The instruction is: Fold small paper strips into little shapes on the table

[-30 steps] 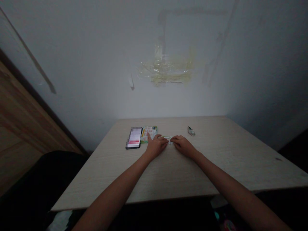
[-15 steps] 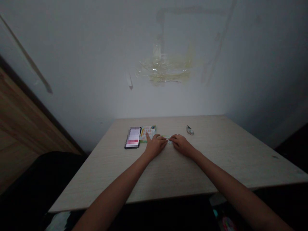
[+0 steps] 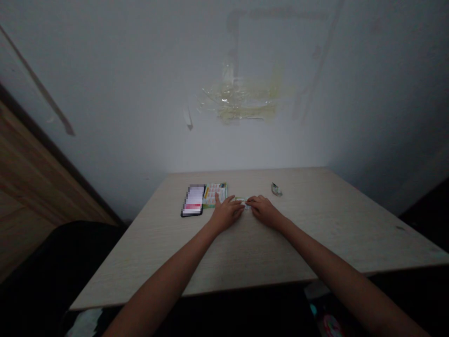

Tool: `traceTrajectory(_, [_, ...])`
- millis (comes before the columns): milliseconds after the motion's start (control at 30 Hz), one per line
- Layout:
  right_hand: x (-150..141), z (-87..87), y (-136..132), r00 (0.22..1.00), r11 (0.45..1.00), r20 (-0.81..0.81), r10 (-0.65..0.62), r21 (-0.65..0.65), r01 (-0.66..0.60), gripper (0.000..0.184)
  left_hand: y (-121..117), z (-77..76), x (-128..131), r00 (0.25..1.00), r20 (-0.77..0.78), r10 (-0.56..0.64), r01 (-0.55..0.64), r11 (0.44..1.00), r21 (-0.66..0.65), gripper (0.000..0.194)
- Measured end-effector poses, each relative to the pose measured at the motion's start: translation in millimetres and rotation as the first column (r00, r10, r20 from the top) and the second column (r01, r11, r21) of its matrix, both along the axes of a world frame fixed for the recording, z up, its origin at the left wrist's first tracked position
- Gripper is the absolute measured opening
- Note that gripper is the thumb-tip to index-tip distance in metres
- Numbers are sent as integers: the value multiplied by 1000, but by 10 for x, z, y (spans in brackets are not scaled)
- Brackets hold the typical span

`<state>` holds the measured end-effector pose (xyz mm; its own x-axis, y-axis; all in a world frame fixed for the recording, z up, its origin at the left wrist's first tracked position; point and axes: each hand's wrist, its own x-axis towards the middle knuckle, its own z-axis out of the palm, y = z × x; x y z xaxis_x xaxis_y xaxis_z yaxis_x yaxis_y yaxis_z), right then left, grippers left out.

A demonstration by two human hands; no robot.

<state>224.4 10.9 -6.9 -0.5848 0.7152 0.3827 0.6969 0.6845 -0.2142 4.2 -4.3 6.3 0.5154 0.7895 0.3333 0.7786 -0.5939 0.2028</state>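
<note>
A small pale piece with green on it (image 3: 241, 199), perhaps paper, lies flat on the table, mostly hidden under my fingers. My left hand (image 3: 226, 215) rests on its left side, open, with the thumb stretched out and the fingers lying over the piece. From the right, my right hand (image 3: 264, 210) has its fingertips pressed together at the right end of the piece. Behind my left hand is a printed green and white booklet or card (image 3: 213, 191). A phone (image 3: 193, 200) with a lit screen lies left of it.
A crumpled small wrapper (image 3: 277, 190) lies beyond my right hand. The pale wooden table (image 3: 252, 257) meets a white wall (image 3: 147, 93) bearing old clear tape (image 3: 245, 105). Dark furniture (image 3: 70, 252) stands at the left, and coloured items (image 3: 331, 323) show below the front edge.
The fingers of my left hand have spread slightly and shifted over the piece. My right hand stays at the same spot.
</note>
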Motion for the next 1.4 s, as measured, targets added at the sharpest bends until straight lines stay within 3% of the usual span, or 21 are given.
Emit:
traceTrajectory(500, [34, -21, 15, 997, 998, -24, 67, 12, -67, 41, -26, -56, -15, 999, -47, 21, -18, 997, 75, 31])
traceTrajectory(900, [42, 5, 6, 993, 995, -67, 98, -22, -100, 46, -10, -68, -42, 999, -33, -14, 16, 999, 44, 26])
traceTrajectory(1167, [48, -24, 25, 993, 995, -68, 95, -16, -97, 46, -55, -13, -9, 998, -41, -51, 57, 986, 154, 24])
traceTrajectory(1400, [52, -15, 17, 991, 995, -95, 95, -35, -98, 45, -14, -4, -60, 991, -21, -129, 130, 990, 56, 28])
